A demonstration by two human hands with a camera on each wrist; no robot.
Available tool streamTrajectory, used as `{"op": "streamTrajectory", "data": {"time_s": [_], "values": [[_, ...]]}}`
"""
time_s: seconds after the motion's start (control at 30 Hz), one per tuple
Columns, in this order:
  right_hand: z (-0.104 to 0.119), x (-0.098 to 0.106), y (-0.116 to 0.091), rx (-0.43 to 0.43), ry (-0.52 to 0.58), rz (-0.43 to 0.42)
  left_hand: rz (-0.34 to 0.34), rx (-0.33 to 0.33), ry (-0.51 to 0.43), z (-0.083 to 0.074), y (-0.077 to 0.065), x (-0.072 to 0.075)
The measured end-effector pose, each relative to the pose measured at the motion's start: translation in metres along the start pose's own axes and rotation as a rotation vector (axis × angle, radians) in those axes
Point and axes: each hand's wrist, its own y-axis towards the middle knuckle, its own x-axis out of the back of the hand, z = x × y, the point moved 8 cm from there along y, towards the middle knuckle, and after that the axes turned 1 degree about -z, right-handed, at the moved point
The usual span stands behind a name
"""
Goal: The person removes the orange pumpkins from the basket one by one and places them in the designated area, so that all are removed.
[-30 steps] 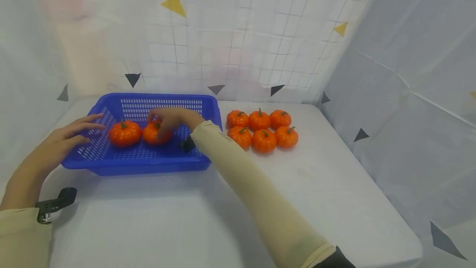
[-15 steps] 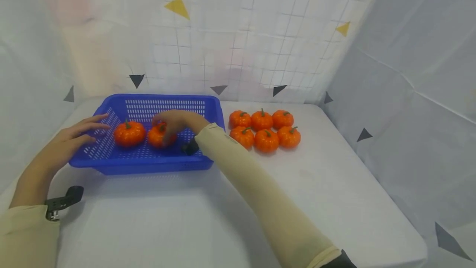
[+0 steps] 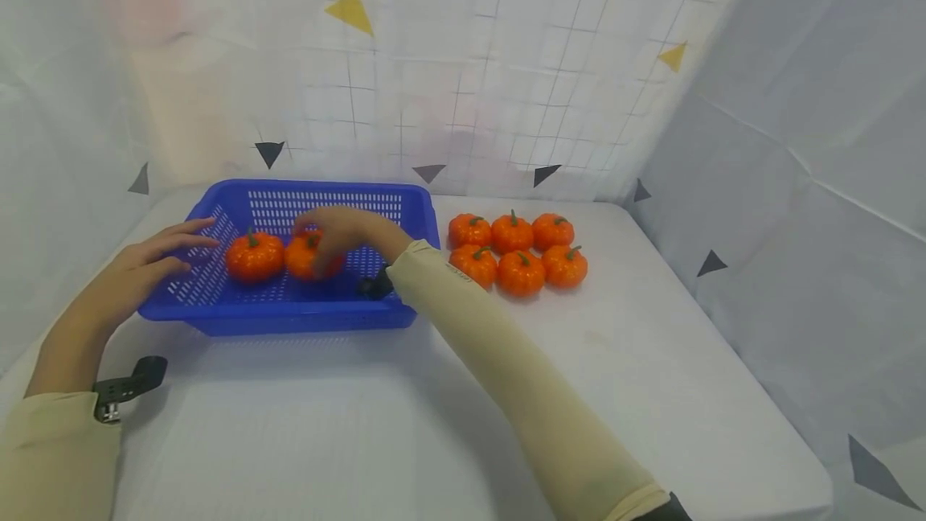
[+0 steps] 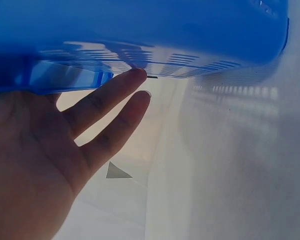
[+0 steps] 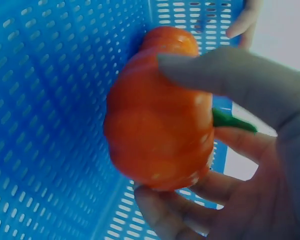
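Note:
My right hand (image 3: 343,233) reaches into a blue perforated plastic basket (image 3: 275,312) and grips a small orange pumpkin (image 5: 160,125) with a green stem. In the right wrist view the thumb lies over one side of it and the fingers curl round the other. Just to its left in the head view sits a second orange pumpkin (image 3: 255,258) on the basket floor. My left hand (image 3: 137,272) is at the basket's left side with its fingers spread and nothing in them. Seen from the left wrist, its fingertips (image 4: 137,75) come right up to the basket's underside.
Several more orange pumpkins (image 3: 521,273) stand in two rows on the white table (image 3: 615,360), right of the basket. White sheeting (image 3: 434,63) with grid lines rises behind, and a grey-white sheet (image 3: 781,167) walls the right side.
The head view's contents have shifted slightly to the right. Both hands stay nearly as they were, the right one on the pumpkin and the left one at the basket's side.

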Motion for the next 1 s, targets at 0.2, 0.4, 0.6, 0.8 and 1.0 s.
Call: {"op": "streamTrajectory", "data": {"time_s": [0.2,0.4,0.6,0.8,1.0], "values": [[0.005,0.007,-0.006,0.041,0.020,-0.051,0.000,-0.006,-0.003,0.000,0.001,0.000],[0.008,0.021,-0.016,0.035,0.032,-0.165,-0.005,-0.026,-0.018,-0.001,0.001,0.001],[0.006,0.031,-0.025,0.044,0.136,-0.227,0.000,-0.011,-0.009,-0.001,0.000,0.001],[0.007,0.037,-0.035,0.082,0.161,-0.253,-0.001,-0.005,-0.007,0.001,0.000,0.001],[0.014,0.045,-0.048,0.115,0.151,-0.293,-0.004,-0.017,-0.006,0.001,0.000,0.001]]}}
